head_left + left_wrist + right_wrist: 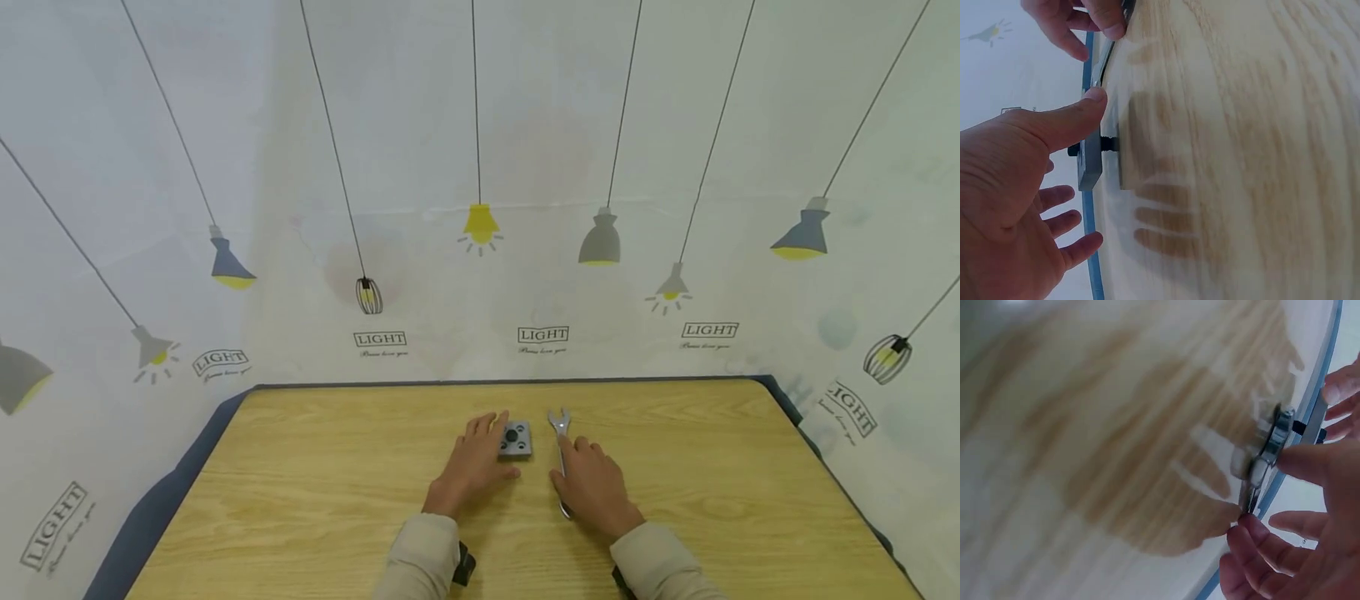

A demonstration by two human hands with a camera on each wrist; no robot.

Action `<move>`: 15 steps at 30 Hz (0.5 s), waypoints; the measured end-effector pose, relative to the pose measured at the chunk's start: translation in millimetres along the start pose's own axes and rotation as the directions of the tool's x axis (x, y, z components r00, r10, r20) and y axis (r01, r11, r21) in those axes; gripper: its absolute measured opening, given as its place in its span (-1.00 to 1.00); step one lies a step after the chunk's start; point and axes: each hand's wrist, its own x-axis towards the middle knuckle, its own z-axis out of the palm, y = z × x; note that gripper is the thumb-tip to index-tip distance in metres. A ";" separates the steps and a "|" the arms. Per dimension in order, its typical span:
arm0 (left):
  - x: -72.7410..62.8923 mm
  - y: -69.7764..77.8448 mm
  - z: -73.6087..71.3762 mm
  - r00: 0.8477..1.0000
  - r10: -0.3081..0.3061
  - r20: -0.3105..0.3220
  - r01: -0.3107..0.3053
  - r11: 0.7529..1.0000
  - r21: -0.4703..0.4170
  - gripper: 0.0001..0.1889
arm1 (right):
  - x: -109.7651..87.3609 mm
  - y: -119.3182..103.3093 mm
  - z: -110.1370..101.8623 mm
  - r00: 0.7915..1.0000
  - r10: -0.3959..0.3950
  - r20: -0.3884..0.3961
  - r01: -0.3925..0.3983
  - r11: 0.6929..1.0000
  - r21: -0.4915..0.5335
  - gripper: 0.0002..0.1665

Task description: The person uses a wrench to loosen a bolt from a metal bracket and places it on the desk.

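Observation:
A small square grey metal block [523, 448] with corner holes stands on the wooden table, a dark bolt [512, 436] through its middle. Seen side-on in the left wrist view, the bolt's black threaded end [1110, 144] sticks out below the block, which is raised off the tabletop. My left hand [472, 462] is at the block's left side, fingers spread and loosely bent, thumb in front of it. To the right lies a silver wrench [558, 422], open end pointing away from me. My right hand [596, 483] pinches its shaft between thumb and fingertips; its ring end [1280, 428] shows in the right wrist view.
The wood-grain table [300, 483] has a dark blue border [187, 467] along its edges. Behind it and to both sides hangs a pale wall covering [540, 108] printed with lamps.

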 end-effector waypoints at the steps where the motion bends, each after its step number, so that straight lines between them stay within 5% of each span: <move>1: 0.6 -0.3 0.8 1.000 0.005 -0.003 -0.005 1.000 0.002 -0.06 | 0.5 -0.3 -0.8 1.000 0.011 0.002 -0.011 1.000 0.027 -0.47; 10: 5.5 -1.9 4.9 0.999 0.003 -0.041 -0.003 1.000 -0.007 -0.09 | 8.4 -5.0 -3.7 0.989 0.151 0.003 -0.145 0.945 0.293 -0.69; 15: 9.8 -0.4 7.8 0.998 -0.005 -0.068 0.004 1.000 -0.020 -0.15 | 9.8 -5.3 -1.9 0.982 0.187 0.039 -0.189 0.922 0.337 -0.73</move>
